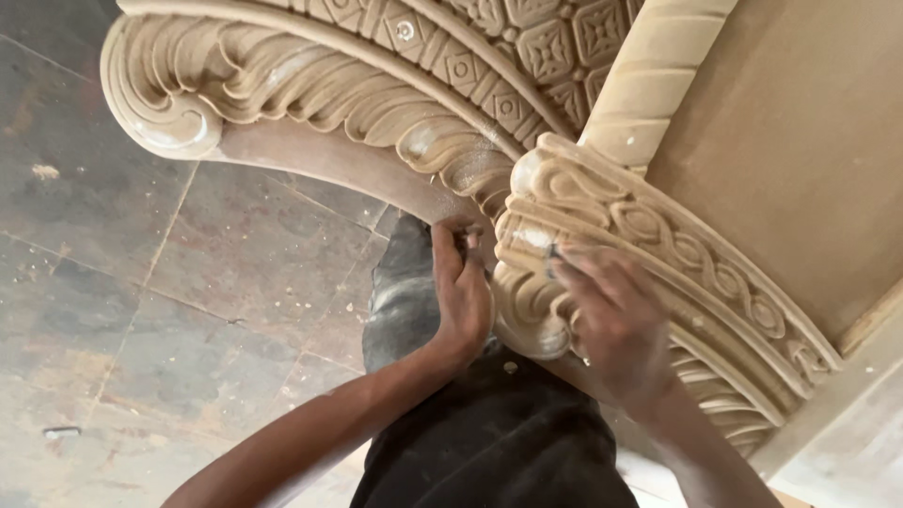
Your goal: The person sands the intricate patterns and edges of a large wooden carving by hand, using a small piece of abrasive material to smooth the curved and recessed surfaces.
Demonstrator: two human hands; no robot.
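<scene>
A large carved wooden piece (376, 94) with scrolls, leaf ridges and a braided band (701, 259) fills the upper half of the view. My left hand (461, 292) grips the edge of a carved scroll (527, 310) near the middle, fingers curled around it. My right hand (616, 320) is blurred and rests on the scroll's face, pinching a small dark object (551, 252) that I cannot identify. White patches of filler or dust show on the carving by my fingertips.
A twisted rope-like column (649, 75) rises at the top right next to a flat brown board (809, 141). Below lies a dusty grey tiled floor (169, 301). My dark trousers (489, 433) show under my arms.
</scene>
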